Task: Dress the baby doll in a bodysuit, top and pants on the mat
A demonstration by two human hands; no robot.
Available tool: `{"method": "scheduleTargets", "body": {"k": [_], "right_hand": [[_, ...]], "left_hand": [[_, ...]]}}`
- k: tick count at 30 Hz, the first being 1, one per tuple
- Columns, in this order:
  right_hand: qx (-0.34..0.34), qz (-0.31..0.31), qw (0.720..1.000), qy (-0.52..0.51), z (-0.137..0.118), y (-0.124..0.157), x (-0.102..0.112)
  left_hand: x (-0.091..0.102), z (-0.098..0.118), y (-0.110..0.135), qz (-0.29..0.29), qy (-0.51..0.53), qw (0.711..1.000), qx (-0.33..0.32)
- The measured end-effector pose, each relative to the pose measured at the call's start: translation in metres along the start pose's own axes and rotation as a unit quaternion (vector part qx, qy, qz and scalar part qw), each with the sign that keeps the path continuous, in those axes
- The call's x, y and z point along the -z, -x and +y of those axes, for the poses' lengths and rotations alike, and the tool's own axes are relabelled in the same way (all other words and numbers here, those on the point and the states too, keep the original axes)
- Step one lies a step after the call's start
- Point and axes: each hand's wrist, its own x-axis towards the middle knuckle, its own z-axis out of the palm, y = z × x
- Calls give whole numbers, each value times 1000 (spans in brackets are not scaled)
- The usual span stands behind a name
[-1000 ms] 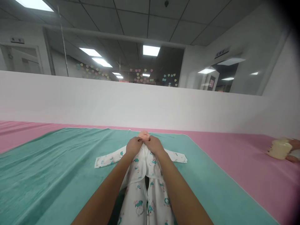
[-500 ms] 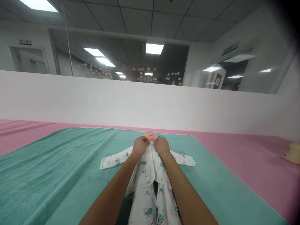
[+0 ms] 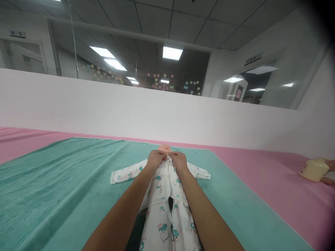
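The collar edges of a white cotton baby suit with teal animal print (image 3: 164,195) are pinched at the neck by the left hand (image 3: 155,158) and the right hand (image 3: 180,162), drawn close together just below a peach-coloured vinyl doll's head (image 3: 164,149). The suit is laid flat, sleeves spread, on a teal plush towel (image 3: 52,181) over a pink mat (image 3: 261,170). At far right, a cream-coloured cylindrical bottle (image 3: 314,170) is held by a co-worker's hand (image 3: 330,174); its contents cannot be told.
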Motion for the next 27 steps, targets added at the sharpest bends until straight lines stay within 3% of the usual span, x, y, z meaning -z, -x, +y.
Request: {"method": "scheduleTargets", "body": {"k": [19,27], "right_hand": [[-11,-48,989,-136,6,3,-2],[-29,-132,966,-221,8,4,8]], "left_hand": [[8,-3,2,-52,65,996,30],[6,-2,2,-35,60,997,31]]}}
